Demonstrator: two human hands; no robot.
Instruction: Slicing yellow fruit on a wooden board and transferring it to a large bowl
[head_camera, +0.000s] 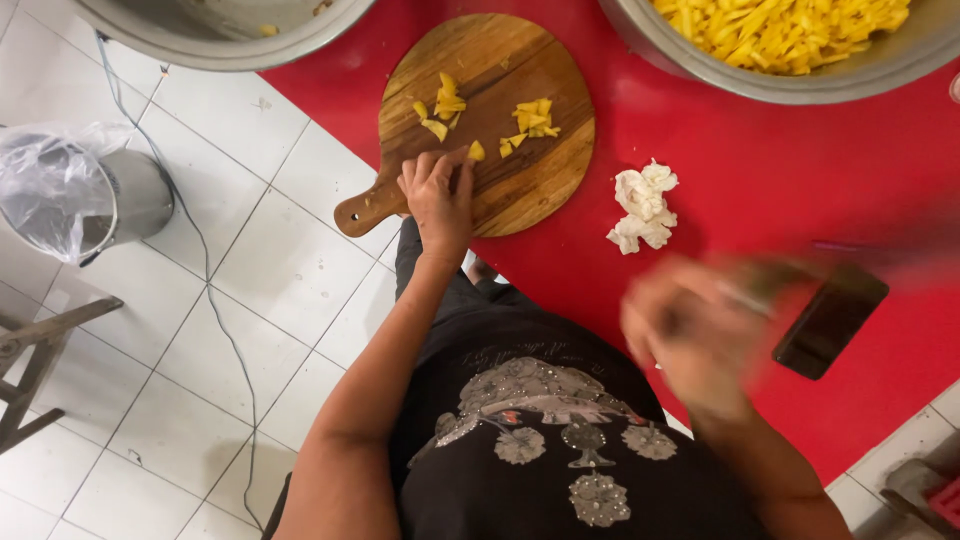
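Left hand (438, 195) pressed open on the cutting board (520, 190) near a yellow piece (476, 151), steadying it wisely; blurred right hand (690, 335) gripped a knife (800, 275).

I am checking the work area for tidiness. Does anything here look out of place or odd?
A crumpled white tissue lies loose on the red table, and a dark phone sits beside the blurred right hand. The round cutting board overhangs the table edge, handle out, left hand on it.
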